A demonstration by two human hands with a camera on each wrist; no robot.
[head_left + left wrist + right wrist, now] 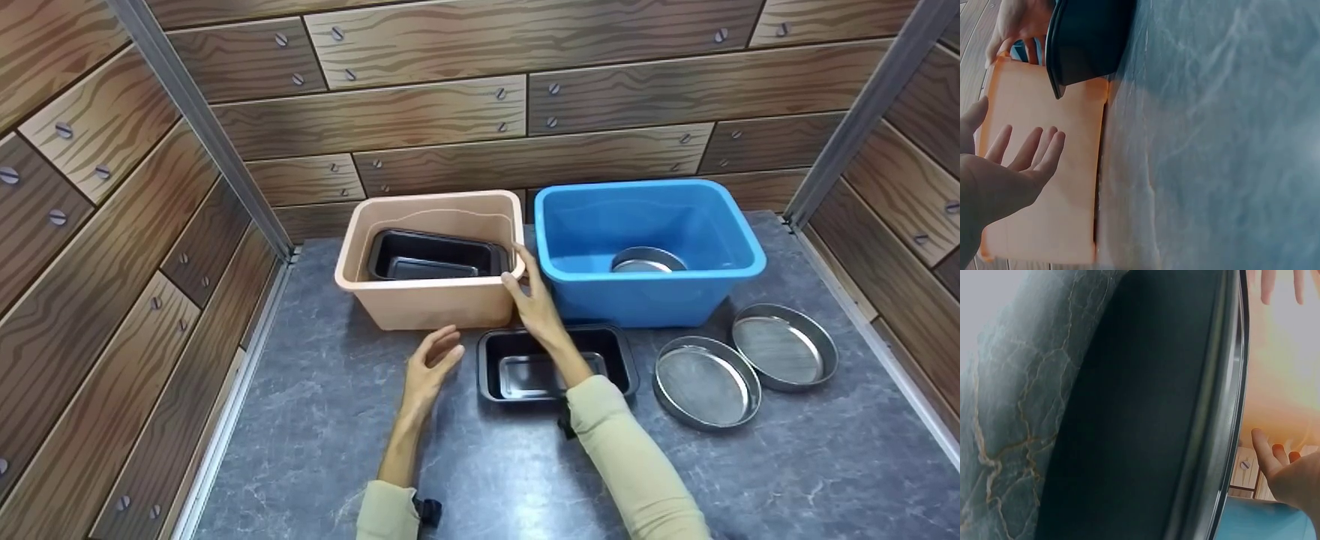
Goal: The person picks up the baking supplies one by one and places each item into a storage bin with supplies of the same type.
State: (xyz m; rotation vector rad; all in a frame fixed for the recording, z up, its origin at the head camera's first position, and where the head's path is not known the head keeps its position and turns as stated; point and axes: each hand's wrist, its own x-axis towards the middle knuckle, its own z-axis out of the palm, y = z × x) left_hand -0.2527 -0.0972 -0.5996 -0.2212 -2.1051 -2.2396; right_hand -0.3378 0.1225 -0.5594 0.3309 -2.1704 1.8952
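Observation:
My right hand (pixel 536 304) holds the front right corner of a peach plastic bin (pixel 442 304), thumb by the rim and fingers along the right side. In the left wrist view, those fingers hang beside the bin's edge. My left hand (pixel 427 371) is in front of the bin with fingers spread and nothing in them; the left wrist view shows this left hand (pixel 1013 174) apart from the front wall. Inside the bin lies a dark loaf pan (pixel 439 251), slightly tilted. A second dark loaf pan (pixel 491 375) sits on the table under my right forearm, which covers part of it.
Right of the peach bin stands a blue bin (pixel 630 300) with a round metal cake pan (pixel 649 259) inside. Two round pans, a nearer one (pixel 705 382) and a farther one (pixel 784 345), lie on the grey table (pixel 300 450). Wood-patterned walls (pixel 450 97) enclose it.

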